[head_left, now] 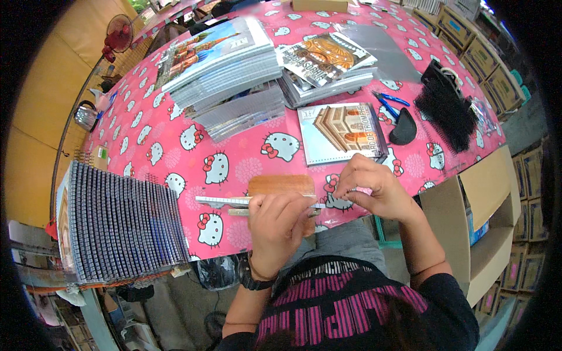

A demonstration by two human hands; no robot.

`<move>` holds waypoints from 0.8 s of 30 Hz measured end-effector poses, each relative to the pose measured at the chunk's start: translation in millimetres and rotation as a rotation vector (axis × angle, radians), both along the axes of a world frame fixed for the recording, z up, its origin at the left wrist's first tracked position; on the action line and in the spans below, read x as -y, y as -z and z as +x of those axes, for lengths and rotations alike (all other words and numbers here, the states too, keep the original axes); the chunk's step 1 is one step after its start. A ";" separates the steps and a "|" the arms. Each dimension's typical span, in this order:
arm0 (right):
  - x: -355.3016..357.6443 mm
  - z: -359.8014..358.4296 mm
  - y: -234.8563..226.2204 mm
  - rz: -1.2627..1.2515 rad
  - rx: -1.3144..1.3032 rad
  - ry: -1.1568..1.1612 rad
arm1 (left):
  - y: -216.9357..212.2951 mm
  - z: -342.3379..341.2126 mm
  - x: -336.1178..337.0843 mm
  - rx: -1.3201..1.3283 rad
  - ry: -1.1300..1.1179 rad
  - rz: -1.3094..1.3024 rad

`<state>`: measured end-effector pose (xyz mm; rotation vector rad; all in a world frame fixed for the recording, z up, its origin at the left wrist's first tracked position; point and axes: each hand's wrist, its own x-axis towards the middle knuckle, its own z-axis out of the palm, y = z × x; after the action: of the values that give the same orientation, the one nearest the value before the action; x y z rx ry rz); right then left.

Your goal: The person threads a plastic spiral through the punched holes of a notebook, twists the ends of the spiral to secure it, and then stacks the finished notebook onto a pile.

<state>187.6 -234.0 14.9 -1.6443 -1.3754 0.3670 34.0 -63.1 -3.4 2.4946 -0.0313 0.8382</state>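
At the table's near edge, my left hand (272,225) grips a thin booklet (225,200) that stands on edge, its pale edge toward me. Under it lies a small wooden board (281,184), with a narrow bar-like piece (237,212) alongside. My right hand (372,186) hovers by the booklet's right end, fingers pinched together; what they hold, if anything, is too small to make out. Just beyond that hand sits a short stack of booklets (339,134) with an arch-shaped building on the cover.
Tall booklet stacks (228,76) and a lower stack (328,55) fill the far middle. Blue-handled pliers (391,106), a black pad (403,127) and black binding coils (448,111) lie at right. Coil-bound books (123,228) are piled left. An open carton (492,216) stands right.
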 end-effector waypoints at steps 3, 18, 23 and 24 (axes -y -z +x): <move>4.6 7.2 0.0 -0.025 0.067 -0.095 | 1.5 0.1 1.4 -0.024 -0.014 0.032; 5.9 -16.2 -11.7 -0.248 -0.138 -0.081 | -16.5 -0.4 12.6 -0.083 0.012 -0.062; 22.0 7.9 4.0 -0.153 -0.124 0.150 | -12.9 -1.8 14.0 -0.110 -0.026 0.000; 30.8 21.5 7.7 -0.102 -0.098 0.211 | -11.7 -2.3 14.2 -0.120 -0.041 0.009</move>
<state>209.1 -264.8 7.2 -1.8115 -1.1138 0.3937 31.7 -77.3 8.3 2.5573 0.0574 0.7052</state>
